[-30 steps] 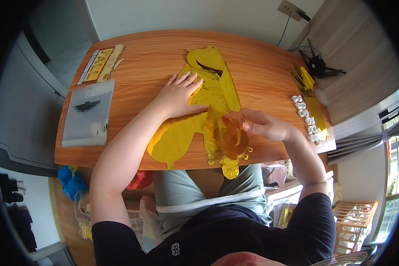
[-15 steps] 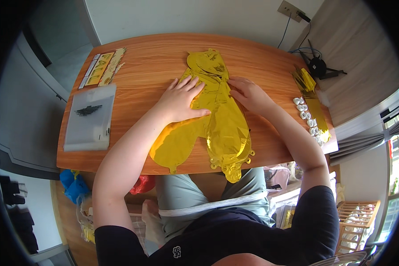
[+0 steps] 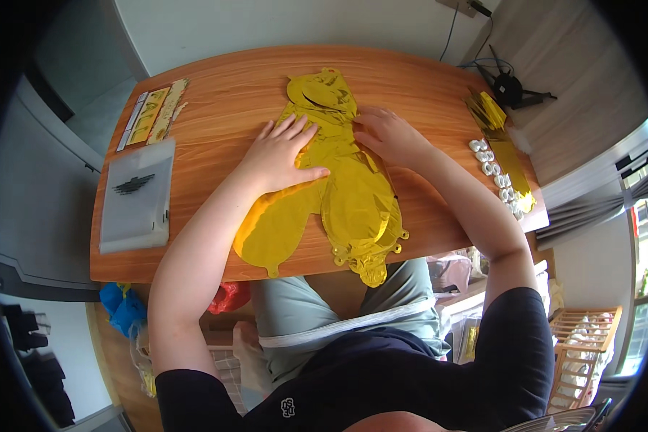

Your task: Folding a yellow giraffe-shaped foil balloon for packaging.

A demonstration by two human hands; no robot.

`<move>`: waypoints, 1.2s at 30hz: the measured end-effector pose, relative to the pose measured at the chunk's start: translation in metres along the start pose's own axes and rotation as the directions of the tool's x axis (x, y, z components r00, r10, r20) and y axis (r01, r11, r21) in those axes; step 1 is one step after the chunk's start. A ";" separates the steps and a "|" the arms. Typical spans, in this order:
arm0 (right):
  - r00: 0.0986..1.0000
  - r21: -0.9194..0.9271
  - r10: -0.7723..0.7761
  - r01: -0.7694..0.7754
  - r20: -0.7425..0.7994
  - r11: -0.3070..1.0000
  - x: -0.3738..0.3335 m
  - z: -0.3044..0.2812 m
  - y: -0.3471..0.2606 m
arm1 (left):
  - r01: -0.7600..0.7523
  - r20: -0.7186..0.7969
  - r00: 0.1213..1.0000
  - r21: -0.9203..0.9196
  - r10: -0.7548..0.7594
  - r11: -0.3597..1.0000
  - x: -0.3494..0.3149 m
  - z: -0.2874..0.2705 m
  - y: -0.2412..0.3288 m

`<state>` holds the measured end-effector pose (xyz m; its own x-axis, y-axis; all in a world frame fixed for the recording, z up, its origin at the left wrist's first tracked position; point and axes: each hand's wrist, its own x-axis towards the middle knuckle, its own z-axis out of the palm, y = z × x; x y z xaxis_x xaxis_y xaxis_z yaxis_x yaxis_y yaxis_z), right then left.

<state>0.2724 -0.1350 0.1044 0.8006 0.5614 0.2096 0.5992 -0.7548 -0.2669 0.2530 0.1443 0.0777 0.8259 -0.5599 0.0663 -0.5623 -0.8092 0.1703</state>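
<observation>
Head view: the left hand [image 3: 284, 155] lies flat, fingers spread, on a shiny gold foil shape [image 3: 353, 183]. It grips nothing; it probably presses down so the foil will not slide. The right hand [image 3: 390, 137] bends at the foil's right edge, but I cannot tell if it pinches it. The foil is mid-way across the brown wooden table [image 3: 219, 108], with its near tip poking past the edge. Flat, clear plastic bags [image 3: 135, 219] lie left and small white rolls [image 3: 488, 168] right, maybe to leave room.
</observation>
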 end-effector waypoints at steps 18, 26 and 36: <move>0.990 -0.081 0.131 -0.127 0.048 0.989 -0.009 0.029 0.005 | -0.007 -0.058 0.998 0.024 0.008 1.000 0.006 0.005 0.001; 0.990 -0.159 0.138 -0.131 0.030 0.978 -0.014 0.029 -0.005 | 0.011 -0.042 0.999 0.020 -0.011 1.000 0.004 0.003 0.002; 0.995 -0.220 0.100 -0.102 -0.022 0.970 -0.016 0.033 -0.005 | -0.018 -0.043 0.999 -0.033 0.016 0.999 0.006 0.000 -0.003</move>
<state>0.2571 -0.1286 0.0713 0.8559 0.4757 0.2030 0.4977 -0.8643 -0.0730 0.2595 0.1431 0.0773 0.8175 -0.5650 0.1113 -0.5753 -0.7927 0.2017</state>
